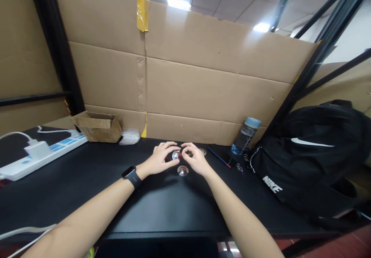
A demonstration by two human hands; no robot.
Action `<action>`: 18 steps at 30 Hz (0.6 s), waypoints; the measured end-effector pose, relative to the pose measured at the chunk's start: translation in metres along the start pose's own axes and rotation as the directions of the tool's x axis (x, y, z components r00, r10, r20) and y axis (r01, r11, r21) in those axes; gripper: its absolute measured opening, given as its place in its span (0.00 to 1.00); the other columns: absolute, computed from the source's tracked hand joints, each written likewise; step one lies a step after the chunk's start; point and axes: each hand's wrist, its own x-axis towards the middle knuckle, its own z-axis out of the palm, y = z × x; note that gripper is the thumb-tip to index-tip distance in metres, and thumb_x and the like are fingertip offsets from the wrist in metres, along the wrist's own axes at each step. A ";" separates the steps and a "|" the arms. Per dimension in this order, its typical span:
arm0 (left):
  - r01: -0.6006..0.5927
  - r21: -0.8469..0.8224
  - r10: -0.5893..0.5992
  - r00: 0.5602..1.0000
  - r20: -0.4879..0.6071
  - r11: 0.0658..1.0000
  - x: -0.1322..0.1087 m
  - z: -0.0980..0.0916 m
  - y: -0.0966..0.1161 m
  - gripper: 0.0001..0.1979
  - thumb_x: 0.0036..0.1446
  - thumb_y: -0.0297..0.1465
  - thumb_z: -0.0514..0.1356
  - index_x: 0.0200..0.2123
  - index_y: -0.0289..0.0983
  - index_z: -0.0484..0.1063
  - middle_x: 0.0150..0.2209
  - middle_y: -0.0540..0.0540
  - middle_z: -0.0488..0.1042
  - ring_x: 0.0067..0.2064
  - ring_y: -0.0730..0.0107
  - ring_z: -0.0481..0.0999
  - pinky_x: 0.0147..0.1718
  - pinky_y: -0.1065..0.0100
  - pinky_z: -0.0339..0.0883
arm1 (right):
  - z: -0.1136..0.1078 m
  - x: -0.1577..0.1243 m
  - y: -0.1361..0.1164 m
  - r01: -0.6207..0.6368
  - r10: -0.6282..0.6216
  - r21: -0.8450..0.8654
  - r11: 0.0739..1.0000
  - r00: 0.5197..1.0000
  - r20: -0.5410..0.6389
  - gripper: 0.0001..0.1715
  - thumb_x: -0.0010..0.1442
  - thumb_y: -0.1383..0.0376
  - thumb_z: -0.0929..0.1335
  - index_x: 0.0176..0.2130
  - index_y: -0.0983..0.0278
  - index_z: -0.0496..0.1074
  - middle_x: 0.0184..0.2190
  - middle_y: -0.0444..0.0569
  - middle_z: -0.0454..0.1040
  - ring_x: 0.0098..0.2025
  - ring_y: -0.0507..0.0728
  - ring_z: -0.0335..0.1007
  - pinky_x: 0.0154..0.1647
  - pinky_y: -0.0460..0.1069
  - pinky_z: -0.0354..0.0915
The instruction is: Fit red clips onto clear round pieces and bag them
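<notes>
A tall cardboard panel (188, 91) closes off the far side, with the black worktop (162, 205) in front of it. At the right sits a black backpack (313, 149) with white markings, and along the far left a white power strip (62, 147) with blue sockets runs slantwise. A small cardboard box (100, 128) stands at the far left against the panel; a clear bottle (245, 136) with a light blue lid leans slightly at the far right, just beside the backpack. Between them, over the middle of the worktop, are the two hands. The left hand (162, 158) has its grip half curled, thumb and fingers either side of a shiny disc (175, 155), holding it by the edge. The right hand (195, 159) has its grip nearly closed, thumb and forefinger together at the red bit of that disc; whether they have hold of it I cannot tell. A dark watch (132, 176) circles the left wrist. A thin blue pen (218, 156) with a red end lies right of the hands. A second disc (182, 170) lies just nearer than the hands, and a third disc (203, 152) lies partly hidden beyond the right hand.
</notes>
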 end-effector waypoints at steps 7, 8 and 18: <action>-0.029 0.038 0.027 0.998 0.051 0.999 0.000 0.002 0.003 0.21 0.63 0.50 0.56 0.56 0.53 0.71 0.60 0.45 0.67 0.60 0.50 0.63 0.56 0.47 0.58 | 0.002 0.000 -0.001 0.081 -0.087 -0.085 0.993 0.994 -0.064 0.05 0.57 0.69 0.67 0.29 0.63 0.71 0.49 0.51 0.72 0.50 0.58 0.70 0.46 0.51 0.66; -0.035 0.048 0.032 0.998 0.059 0.998 0.000 0.000 0.001 0.20 0.64 0.49 0.55 0.57 0.54 0.71 0.60 0.45 0.67 0.60 0.51 0.62 0.56 0.47 0.58 | 0.002 0.000 0.000 0.079 -0.086 -0.104 0.991 0.994 -0.061 0.05 0.57 0.69 0.67 0.29 0.62 0.71 0.48 0.51 0.72 0.50 0.58 0.70 0.45 0.51 0.66; 0.423 0.343 -0.426 0.902 -0.071 0.839 -0.018 -0.057 -0.117 0.17 0.50 0.48 0.63 0.38 0.45 0.81 0.52 0.37 0.76 0.58 0.35 0.65 0.53 0.40 0.56 | -0.009 0.003 0.028 -0.008 -0.017 -0.274 0.962 0.996 -0.089 0.06 0.57 0.67 0.68 0.29 0.63 0.73 0.47 0.51 0.72 0.51 0.59 0.69 0.49 0.54 0.64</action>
